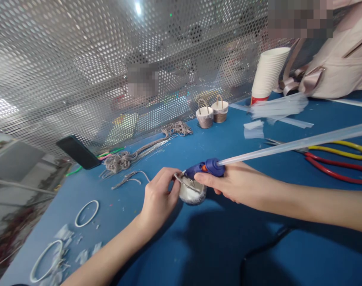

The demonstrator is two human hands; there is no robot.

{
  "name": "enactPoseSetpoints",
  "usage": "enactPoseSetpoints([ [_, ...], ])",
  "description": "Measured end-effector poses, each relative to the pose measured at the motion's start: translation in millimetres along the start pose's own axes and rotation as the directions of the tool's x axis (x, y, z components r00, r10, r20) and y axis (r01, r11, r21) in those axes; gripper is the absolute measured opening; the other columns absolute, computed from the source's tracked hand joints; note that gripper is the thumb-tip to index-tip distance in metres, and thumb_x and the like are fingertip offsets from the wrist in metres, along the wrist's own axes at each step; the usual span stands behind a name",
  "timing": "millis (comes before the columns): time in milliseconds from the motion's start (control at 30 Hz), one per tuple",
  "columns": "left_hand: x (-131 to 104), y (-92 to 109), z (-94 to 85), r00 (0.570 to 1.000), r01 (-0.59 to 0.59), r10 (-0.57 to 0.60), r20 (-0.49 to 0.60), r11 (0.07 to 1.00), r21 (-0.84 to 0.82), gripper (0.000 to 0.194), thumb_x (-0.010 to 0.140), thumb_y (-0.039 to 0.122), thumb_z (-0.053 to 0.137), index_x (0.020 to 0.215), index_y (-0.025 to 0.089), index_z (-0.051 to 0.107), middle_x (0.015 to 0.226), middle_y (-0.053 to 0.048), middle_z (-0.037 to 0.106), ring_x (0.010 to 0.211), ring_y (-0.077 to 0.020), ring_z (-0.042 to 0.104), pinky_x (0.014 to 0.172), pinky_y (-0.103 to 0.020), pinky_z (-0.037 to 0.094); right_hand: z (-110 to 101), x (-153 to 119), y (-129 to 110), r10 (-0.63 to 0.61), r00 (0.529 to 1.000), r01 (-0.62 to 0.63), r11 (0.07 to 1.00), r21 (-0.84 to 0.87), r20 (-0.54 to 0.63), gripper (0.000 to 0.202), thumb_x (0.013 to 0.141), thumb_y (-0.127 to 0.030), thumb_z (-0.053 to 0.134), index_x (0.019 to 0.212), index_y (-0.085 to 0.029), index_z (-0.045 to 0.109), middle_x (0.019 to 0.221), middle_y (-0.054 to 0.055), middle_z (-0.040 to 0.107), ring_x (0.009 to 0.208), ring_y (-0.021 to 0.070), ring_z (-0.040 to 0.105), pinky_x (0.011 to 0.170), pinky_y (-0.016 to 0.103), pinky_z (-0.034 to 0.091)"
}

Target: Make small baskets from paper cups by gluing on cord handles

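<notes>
Head view — two handled cups (204,120) look done, a third cup (192,198) partway; your left hand (161,191) pinches its cord (189,186), right hand (233,183) grips the glue gun (215,167).

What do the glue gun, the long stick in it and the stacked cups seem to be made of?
Glue gun: probably hard plastic; its blue body looks opaque and smoothly moulded.
Long stick: likely hot-melt glue or similar plastic, since it looks milky and translucent.
Stacked cups: probably paper, white and fairly matt, with closely nested rims; any coating cannot be told.
</notes>
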State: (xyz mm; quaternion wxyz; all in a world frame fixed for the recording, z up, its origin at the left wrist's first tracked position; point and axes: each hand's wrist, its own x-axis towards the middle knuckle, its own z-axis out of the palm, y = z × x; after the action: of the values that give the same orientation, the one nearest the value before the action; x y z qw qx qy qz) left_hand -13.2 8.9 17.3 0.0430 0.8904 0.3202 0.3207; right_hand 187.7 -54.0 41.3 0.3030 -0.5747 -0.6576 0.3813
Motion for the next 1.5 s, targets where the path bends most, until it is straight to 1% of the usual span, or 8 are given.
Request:
enactPoseSetpoints([
  [133, 0, 0, 1.2, 1.000, -0.005, 0.005, 0.005, 1.000, -0.004, 0.011, 0.085, 0.011, 0.047, 0.085, 0.017, 0.057, 0.077, -0.003, 0.067, 0.070, -0.0119, 0.063, 0.054, -0.019, 0.046, 1, 1, -2, 0.023, 0.999, -0.023, 1.000, 0.003, 0.044, 0.048, 0.087, -0.058, 0.044, 0.058, -0.020, 0.048, 0.045, -0.007, 0.045, 0.042, 0.0087, 0.039, 0.051, 0.022, 0.033],
  [300, -1, -1, 1.8, 1.000, -0.008, 0.008, 0.002, 1.000, -0.008, 0.012, 0.085, 0.010, 0.048, 0.085, 0.017, 0.057, 0.077, -0.003, 0.067, 0.071, -0.0118, 0.063, 0.052, -0.019, 0.046, 7, 2, 1, 0.049, 0.999, -0.049, 0.999, 0.016, 0.012, 0.048, 0.087, -0.059, 0.042, 0.058, -0.021, 0.045, 0.043, -0.006, 0.044, 0.041, 0.0095, 0.040, 0.048, 0.023, 0.032],
  [600, 1, 1, 0.6, 1.000, -0.021, 0.020, -0.008, 1.000, -0.015, 0.014, 0.083, 0.009, 0.047, 0.084, 0.018, 0.057, 0.077, -0.002, 0.067, 0.069, -0.0120, 0.063, 0.055, -0.020, 0.047, 7, -2, 6, -0.022, 0.999, 0.024, 0.999, 0.049, -0.033, 0.048, 0.089, -0.060, 0.037, 0.070, -0.021, 0.058, 0.050, -0.005, 0.050, 0.041, 0.0100, 0.042, 0.049, 0.024, 0.034],
  [833, 1, 1, 0.2, 1.000, -0.018, 0.018, -0.006, 1.000, -0.007, 0.013, 0.083, 0.010, 0.047, 0.081, 0.018, 0.057, 0.076, -0.002, 0.067, 0.070, -0.0122, 0.063, 0.058, -0.021, 0.048, 6, -2, 3, 0.013, 1.000, -0.013, 1.000, 0.026, -0.021, 0.052, 0.087, -0.065, 0.038, 0.069, -0.020, 0.058, 0.053, -0.004, 0.054, 0.043, 0.0100, 0.044, 0.048, 0.024, 0.033],
  [1000, 0, 1, 0.4, 1.000, -0.021, 0.021, -0.009, 1.000, -0.006, 0.012, 0.083, 0.010, 0.047, 0.082, 0.017, 0.057, 0.075, -0.003, 0.067, 0.069, -0.0122, 0.063, 0.057, -0.020, 0.048, 4, -3, 3, 0.004, 1.000, -0.004, 0.997, 0.075, 0.001, 0.050, 0.088, -0.062, 0.039, 0.062, -0.021, 0.051, 0.041, -0.007, 0.044, 0.038, 0.0091, 0.040, 0.046, 0.023, 0.033],
  [1133, 0, 1, 1.3, 1.000, -0.016, 0.016, -0.008, 1.000, -0.002, 0.013, 0.083, 0.010, 0.047, 0.083, 0.017, 0.058, 0.076, -0.003, 0.067, 0.069, -0.0121, 0.063, 0.057, -0.020, 0.049, -1, -7, -1, 0.070, 0.997, -0.072, 0.990, 0.119, 0.021, 0.050, 0.087, -0.062, 0.041, 0.059, -0.021, 0.047, 0.039, -0.008, 0.042, 0.037, 0.0085, 0.040, 0.044, 0.022, 0.032],
  [1300, 1, 0, 1.6, 1.000, -0.029, 0.029, -0.003, 1.000, 0.001, 0.013, 0.083, 0.010, 0.047, 0.083, 0.018, 0.057, 0.078, -0.003, 0.067, 0.070, -0.0124, 0.063, 0.053, -0.019, 0.047, -7, -15, -6, 0.234, 0.970, -0.244, 0.952, 0.183, 0.071, 0.051, 0.085, -0.063, 0.044, 0.058, -0.019, 0.048, 0.038, -0.007, 0.042, 0.037, 0.0085, 0.043, 0.043, 0.022, 0.034],
  [1500, -1, -1, 2.2, 0.999, -0.039, 0.039, -0.008, 0.999, 0.016, 0.013, 0.084, 0.010, 0.047, 0.086, 0.017, 0.058, 0.078, -0.003, 0.067, 0.070, -0.0124, 0.063, 0.054, -0.020, 0.048, -4, -19, -1, 0.258, 0.963, -0.268, 0.931, 0.248, 0.072, 0.051, 0.084, -0.064, 0.043, 0.061, -0.019, 0.051, 0.037, -0.007, 0.041, 0.037, 0.0089, 0.043, 0.045, 0.022, 0.036],
])
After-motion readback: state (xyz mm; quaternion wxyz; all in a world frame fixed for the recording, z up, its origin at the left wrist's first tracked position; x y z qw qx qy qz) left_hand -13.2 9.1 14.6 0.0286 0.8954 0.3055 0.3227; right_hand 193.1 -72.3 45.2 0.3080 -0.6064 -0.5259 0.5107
